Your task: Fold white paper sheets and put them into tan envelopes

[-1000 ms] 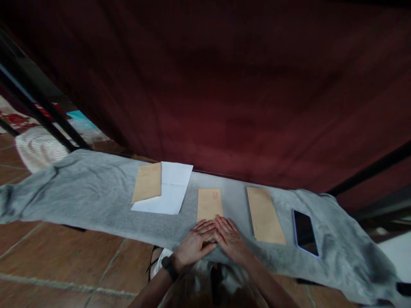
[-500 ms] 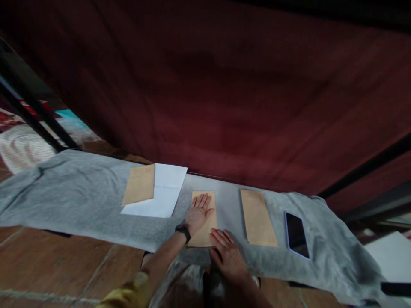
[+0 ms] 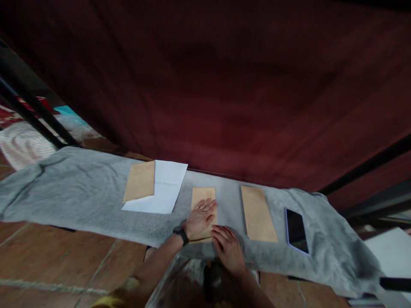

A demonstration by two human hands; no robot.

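A brown paper envelope (image 3: 199, 193) with a faint reddish print near its far right corner lies flat in front of me on a grey cloth. Across its middle rests my left hand (image 3: 201, 217), palm down with the fingers stretched out; a dark watch is on that wrist. My right hand (image 3: 228, 248) lies at the envelope's near right corner, its fingertips touching the edge and its fingers extended. The near edge of the envelope shows a dark fold line or gap. Part of the envelope is hidden under my left hand.
Left of my hands, another brown envelope (image 3: 140, 181) overlaps a white sheet of paper (image 3: 168, 188). To the right lie more brown envelopes, seemingly stacked (image 3: 258, 214), and a phone (image 3: 296, 231) with a dark screen. Grey cloth (image 3: 93, 188) covers the narrow surface; a dark red curtain (image 3: 205, 94) hangs behind.
Both hands were together at the envelope's near end. They have parted: my left hand moved far up the envelope, then slightly back; my right hand stayed by the near right corner.
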